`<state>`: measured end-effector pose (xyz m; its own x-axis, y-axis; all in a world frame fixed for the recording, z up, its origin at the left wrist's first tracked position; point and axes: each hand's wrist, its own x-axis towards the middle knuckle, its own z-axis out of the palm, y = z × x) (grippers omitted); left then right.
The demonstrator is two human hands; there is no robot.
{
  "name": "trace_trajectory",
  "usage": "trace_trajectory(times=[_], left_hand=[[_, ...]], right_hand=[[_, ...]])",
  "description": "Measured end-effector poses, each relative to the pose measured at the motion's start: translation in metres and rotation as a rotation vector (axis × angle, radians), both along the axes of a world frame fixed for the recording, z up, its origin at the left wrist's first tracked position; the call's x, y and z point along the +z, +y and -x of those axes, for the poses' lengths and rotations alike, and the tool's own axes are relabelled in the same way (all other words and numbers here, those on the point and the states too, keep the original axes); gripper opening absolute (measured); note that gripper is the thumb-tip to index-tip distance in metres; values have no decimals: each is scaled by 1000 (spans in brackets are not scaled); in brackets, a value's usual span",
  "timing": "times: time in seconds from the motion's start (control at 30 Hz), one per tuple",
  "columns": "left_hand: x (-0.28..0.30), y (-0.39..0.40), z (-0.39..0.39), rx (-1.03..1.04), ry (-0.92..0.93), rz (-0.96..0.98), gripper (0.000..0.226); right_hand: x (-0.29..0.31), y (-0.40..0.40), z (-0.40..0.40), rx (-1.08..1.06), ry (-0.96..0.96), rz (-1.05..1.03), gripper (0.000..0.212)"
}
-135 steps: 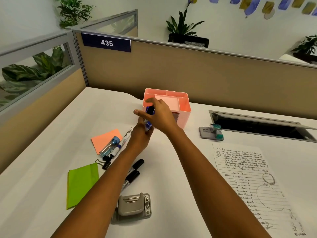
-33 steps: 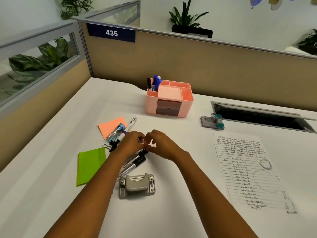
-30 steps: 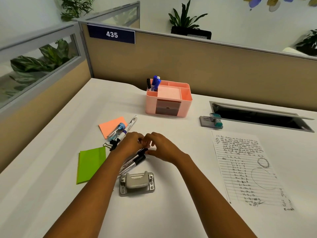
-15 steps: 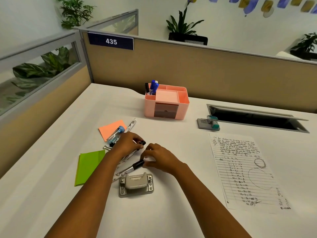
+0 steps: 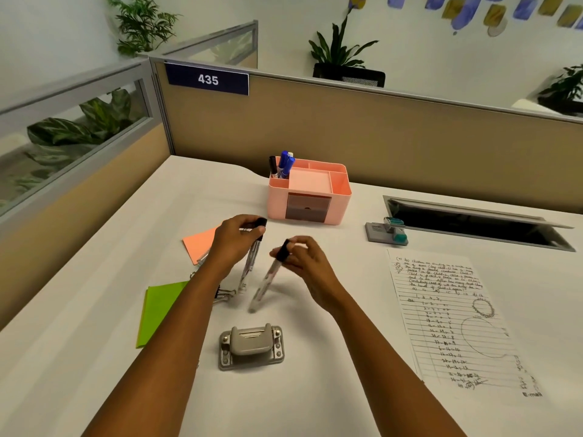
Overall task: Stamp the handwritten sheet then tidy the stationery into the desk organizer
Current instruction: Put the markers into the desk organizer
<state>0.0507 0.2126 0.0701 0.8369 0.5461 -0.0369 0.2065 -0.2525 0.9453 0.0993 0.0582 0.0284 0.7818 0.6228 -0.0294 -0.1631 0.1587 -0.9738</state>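
My left hand point(image 5: 234, 240) holds a black-capped marker point(image 5: 251, 263) by its cap end, barrel hanging down above the desk. My right hand point(image 5: 305, 259) holds a second black-capped marker point(image 5: 267, 283) the same way, tilted down to the left. Both hover in front of the pink desk organizer point(image 5: 309, 203), whose back-left slot holds blue and black markers point(image 5: 283, 165). The handwritten sheet point(image 5: 454, 323) lies flat at the right. A stamp with a teal top point(image 5: 393, 230) rests on its grey pad behind the sheet.
A grey hole punch point(image 5: 251, 345) sits near the front. A green sticky pad point(image 5: 161, 307), an orange sticky pad point(image 5: 197, 244) and black binder clips point(image 5: 224, 293) lie at the left. An open cable hatch point(image 5: 473, 222) is at the back right. Partition walls close off the back and left.
Both hands have lifted the two black markers off the desk, one in each hand, and raised them toward the organizer. Earlier, blue markers were put in the organizer.
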Motion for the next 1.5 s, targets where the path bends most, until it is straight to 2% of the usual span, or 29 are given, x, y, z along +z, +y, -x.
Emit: trace_trajectory(times=[0.03,0.1,0.2,0.27,0.37,0.47,0.53,0.63,0.8,0.9,1.13,1.2,1.23,1.33,1.43,1.5], left_hand=[[4,0,-2,17,-25,45,30],[11,0,-6,46,-61,158,31],[20,-2,-12,35,-101,319,33],[23,-5,-16,16,-90,340,35],[21,-6,-23,1,-95,320,39],[11,1,-32,29,-95,157,36],[-2,12,-33,110,-41,-62,31],[-33,31,-35,145,137,-390,26],[-57,43,-45,28,381,-760,32],[-62,44,-49,-13,446,-850,30],[-56,38,-57,0,461,-886,26],[-43,32,-57,78,337,-820,27],[-33,27,-55,131,239,-721,28],[-4,13,-48,236,12,-229,33],[7,3,-45,208,-55,320,34],[11,-6,-42,166,-109,604,34]], right_hand=[[4,4,-3,-64,28,-25,11],[15,14,-7,-152,-47,79,17],[22,30,-12,-117,-396,420,36],[21,38,-15,-62,-570,607,49],[25,43,-21,-61,-554,726,38],[25,44,-28,-140,-520,705,32],[24,42,-33,-173,-479,668,32],[23,37,-40,-176,-416,650,36],[15,32,-46,-189,-382,658,41],[10,33,-47,-182,-369,672,39],[3,37,-47,-153,-334,674,42],[4,37,-46,-152,-295,645,44],[6,38,-46,-148,-259,620,44],[11,39,-43,-131,-208,553,44],[18,42,-39,-159,-261,520,43],[23,44,-34,-187,-296,493,38]])
